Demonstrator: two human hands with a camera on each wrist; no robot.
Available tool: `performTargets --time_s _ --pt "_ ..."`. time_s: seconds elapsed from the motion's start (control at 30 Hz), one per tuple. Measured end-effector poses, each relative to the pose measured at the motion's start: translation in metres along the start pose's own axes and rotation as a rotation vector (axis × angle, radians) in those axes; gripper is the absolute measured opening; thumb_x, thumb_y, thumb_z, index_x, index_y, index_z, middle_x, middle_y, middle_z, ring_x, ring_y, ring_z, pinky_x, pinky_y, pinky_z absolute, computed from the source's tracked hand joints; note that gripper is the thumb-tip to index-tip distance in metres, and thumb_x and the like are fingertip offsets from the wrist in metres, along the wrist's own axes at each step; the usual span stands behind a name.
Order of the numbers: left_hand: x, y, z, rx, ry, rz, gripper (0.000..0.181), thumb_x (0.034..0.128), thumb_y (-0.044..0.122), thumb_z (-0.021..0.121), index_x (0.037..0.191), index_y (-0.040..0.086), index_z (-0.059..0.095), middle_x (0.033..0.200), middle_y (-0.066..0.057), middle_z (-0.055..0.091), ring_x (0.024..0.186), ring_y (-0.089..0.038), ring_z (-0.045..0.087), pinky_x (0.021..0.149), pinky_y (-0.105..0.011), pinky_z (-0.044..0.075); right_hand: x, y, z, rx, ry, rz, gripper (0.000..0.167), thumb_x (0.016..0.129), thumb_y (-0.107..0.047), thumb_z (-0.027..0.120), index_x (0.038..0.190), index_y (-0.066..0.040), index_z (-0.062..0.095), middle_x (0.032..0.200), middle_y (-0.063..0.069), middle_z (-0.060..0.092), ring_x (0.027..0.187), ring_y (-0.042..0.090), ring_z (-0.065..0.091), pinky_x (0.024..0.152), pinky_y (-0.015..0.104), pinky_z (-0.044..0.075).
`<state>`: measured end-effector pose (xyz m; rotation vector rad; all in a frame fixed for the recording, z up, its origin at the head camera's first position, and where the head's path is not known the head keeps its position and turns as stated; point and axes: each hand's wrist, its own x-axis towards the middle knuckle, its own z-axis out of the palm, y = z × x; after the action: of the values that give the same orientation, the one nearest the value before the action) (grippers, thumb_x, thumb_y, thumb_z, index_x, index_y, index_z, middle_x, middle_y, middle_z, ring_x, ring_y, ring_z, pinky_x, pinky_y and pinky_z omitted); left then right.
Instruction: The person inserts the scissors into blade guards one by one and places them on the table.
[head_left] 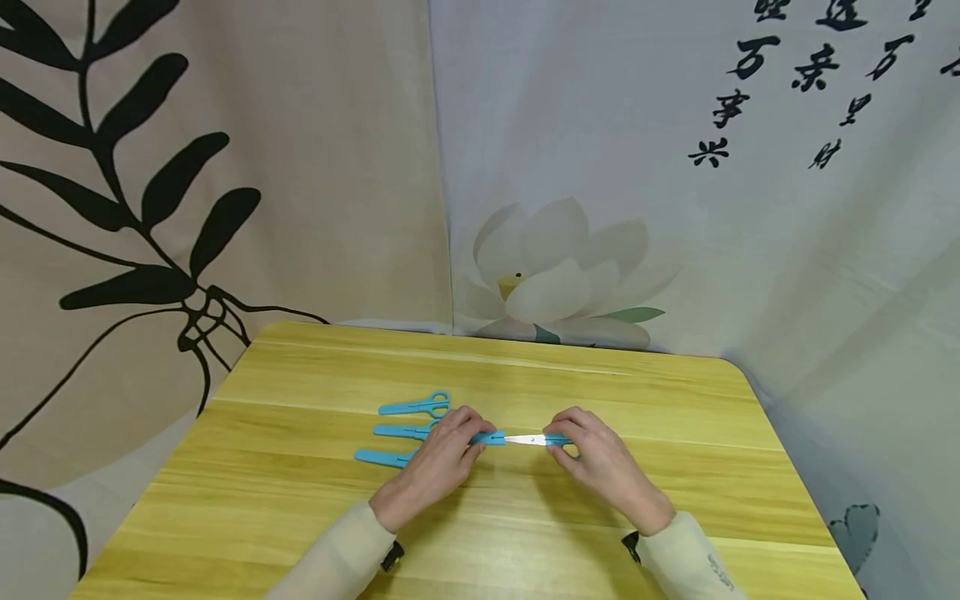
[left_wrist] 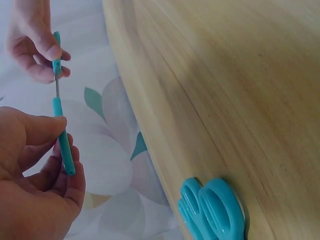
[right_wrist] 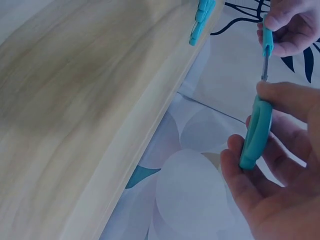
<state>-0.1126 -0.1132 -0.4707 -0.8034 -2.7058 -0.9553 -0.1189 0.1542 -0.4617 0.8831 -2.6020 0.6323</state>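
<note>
My left hand (head_left: 444, 452) pinches a blue blade cover (head_left: 492, 438) between thumb and fingers. My right hand (head_left: 602, 464) grips the blue handles of a pair of scissors (head_left: 527, 439). The silver blades point left, their bare part spanning the gap between the hands, and their tips are at or inside the cover's mouth; how deep they sit cannot be seen. In the left wrist view the cover (left_wrist: 65, 150) lines up with the blades, and in the right wrist view a scissors handle loop (right_wrist: 256, 131) lies across the right fingers. Both hands are above the table.
Three more blue scissors, the far one (head_left: 408, 408), the middle one (head_left: 399, 432) and the near one (head_left: 381, 457), lie in covers left of the left hand, partly hidden by it. The wooden table (head_left: 300, 533) meets a printed curtain (head_left: 360, 167) at its far edge.
</note>
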Motion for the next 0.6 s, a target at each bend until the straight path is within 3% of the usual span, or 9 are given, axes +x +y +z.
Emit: performTargets --time_s 0.6 --pt "0.026 -0.036 -0.014 -0.002 -0.031 0.068 0.020 0.0953 0.004 0.074 0.114 0.010 0.074 0.109 -0.001 0.064 0.099 -0.020 0.058 0.083 -0.039 0.054 0.036 -0.005 0.020 -0.044 0.025 0.010 0.025 0.078 -0.008 0.092 0.098 -0.012 0.077 0.105 -0.002 0.065 0.091 0.016 0.062 0.075 0.031 0.058"
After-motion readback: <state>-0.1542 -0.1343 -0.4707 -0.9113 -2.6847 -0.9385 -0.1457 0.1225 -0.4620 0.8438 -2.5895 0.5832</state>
